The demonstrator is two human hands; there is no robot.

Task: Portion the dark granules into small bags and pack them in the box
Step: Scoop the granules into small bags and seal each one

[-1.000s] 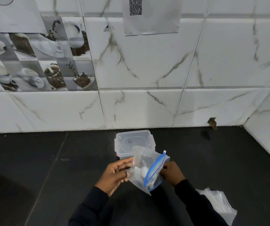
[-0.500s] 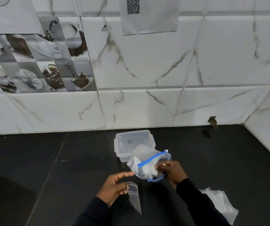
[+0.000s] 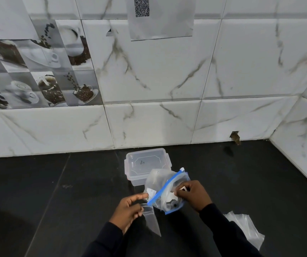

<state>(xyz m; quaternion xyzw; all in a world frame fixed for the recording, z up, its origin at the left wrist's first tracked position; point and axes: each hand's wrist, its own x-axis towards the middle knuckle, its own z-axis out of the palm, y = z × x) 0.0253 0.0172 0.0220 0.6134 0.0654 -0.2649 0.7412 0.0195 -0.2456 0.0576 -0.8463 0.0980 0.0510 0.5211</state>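
My feed is lit by soft, cool light, and I cannot place its source. The white wall comes through bright, with a faint sheen along the tile bevels. The black table swallows detail and gives back only a dull grey gloss. A darker shadow pools at its lower left. The dark sleeves almost merge with it. The left hand and right hand look slightly soft. The clear small bag and zip bag read as pale haze apart from the blue strip. Grout lines bow and lean toward the edges, and the tile pictures at far left are smeared.
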